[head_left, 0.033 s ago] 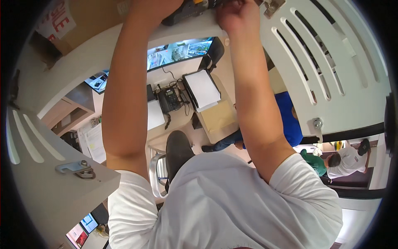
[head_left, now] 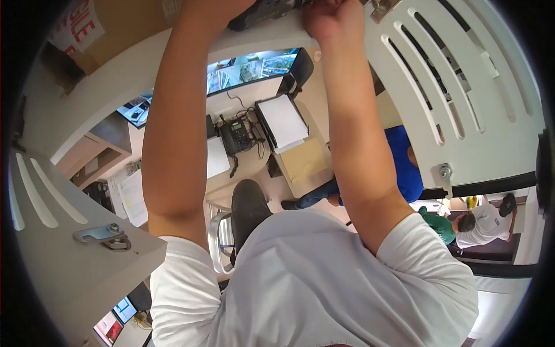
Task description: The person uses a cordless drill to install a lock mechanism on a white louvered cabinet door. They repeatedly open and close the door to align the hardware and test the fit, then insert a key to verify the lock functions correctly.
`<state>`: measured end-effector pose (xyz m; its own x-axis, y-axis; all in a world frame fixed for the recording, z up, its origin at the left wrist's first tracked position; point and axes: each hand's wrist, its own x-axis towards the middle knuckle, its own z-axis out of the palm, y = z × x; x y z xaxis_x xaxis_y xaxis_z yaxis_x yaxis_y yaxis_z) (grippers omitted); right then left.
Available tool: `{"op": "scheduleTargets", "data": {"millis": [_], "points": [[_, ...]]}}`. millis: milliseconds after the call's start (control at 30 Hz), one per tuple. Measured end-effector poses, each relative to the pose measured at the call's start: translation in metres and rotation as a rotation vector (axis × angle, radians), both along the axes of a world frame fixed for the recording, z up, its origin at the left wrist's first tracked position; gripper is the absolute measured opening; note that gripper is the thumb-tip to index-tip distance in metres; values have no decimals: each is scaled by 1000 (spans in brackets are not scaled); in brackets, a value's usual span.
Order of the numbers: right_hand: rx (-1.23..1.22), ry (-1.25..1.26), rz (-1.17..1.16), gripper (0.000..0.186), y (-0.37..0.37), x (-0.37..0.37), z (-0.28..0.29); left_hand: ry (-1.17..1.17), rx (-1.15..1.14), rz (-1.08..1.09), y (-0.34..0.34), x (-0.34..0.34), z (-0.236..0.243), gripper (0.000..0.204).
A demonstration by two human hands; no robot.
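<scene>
Left hand point(head_left: 217, 10) and right hand point(head_left: 334, 23) at black plastic device point(head_left: 269, 13), far white curved shelf point(head_left: 263, 36) probably bearing its weight; fingers mostly cropped, can't tell if clamped.

Dark device point(head_left: 266, 13): black housing, uneven outline, lighter markings on its visible side. Partly cut off by the upper edge; exact kind not determinable. Tilted, right end higher. Located along the pale shelf point(head_left: 263, 37); contact unverifiable.
</scene>
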<state>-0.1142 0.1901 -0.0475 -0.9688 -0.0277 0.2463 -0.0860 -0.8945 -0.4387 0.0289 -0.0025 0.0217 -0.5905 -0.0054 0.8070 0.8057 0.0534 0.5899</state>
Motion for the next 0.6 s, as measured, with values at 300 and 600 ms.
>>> {"op": "scheduleTargets", "data": {"millis": [300, 600], "points": [[-75, 17, -82, 35, -33, 39, 32, 40, -61, -29, 2, -7, 9, 17], [-85, 44, -51, 37, -36, 38, 36, 111, -43, -194, -3, -27, 7, 13]]}}
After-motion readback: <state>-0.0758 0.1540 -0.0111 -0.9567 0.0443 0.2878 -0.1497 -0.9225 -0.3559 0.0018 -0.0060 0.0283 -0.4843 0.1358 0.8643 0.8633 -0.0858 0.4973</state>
